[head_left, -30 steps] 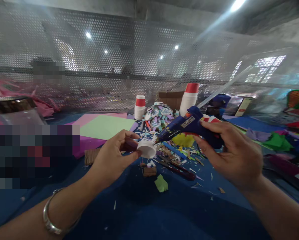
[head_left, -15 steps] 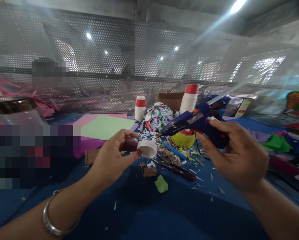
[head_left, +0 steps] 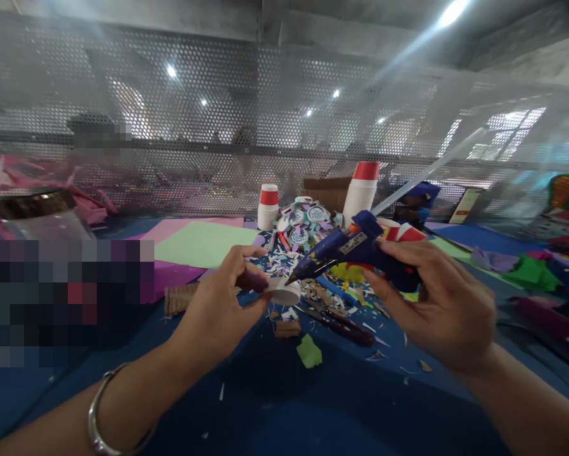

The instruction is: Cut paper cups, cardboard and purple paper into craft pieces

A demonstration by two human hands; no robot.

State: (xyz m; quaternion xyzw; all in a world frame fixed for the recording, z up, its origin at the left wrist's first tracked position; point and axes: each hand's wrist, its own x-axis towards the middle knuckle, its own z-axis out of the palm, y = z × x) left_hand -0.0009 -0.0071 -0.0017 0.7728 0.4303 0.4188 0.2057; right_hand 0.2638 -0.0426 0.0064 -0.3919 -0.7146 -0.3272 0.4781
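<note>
Between thumb and fingers, my left hand (head_left: 227, 291) pinches a small round white piece (head_left: 287, 294) that looks like a cut-off paper cup bottom. My right hand (head_left: 441, 297) grips a dark blue hot glue gun (head_left: 355, 250), with a long clear glue stick (head_left: 429, 170) sticking up from its back. The gun's nozzle points down to the left and is at the white piece's upper rim; whether it touches I cannot tell. Below the gun lie dark red-handled scissors (head_left: 344, 326) among paper scraps.
Behind the hands stand a short stack of red and white paper cups (head_left: 268, 208), a taller stack (head_left: 360, 190) and a heap of decorated paper discs (head_left: 303, 221). Green paper sheets (head_left: 203, 244) lie left, a gold-lidded jar (head_left: 37, 212) beyond them. A magenta tool (head_left: 548, 323) rests at right.
My right hand has brought the glue gun left and down, its nozzle now at the white piece. The white piece has tipped flatter in my left hand, which has barely moved.
</note>
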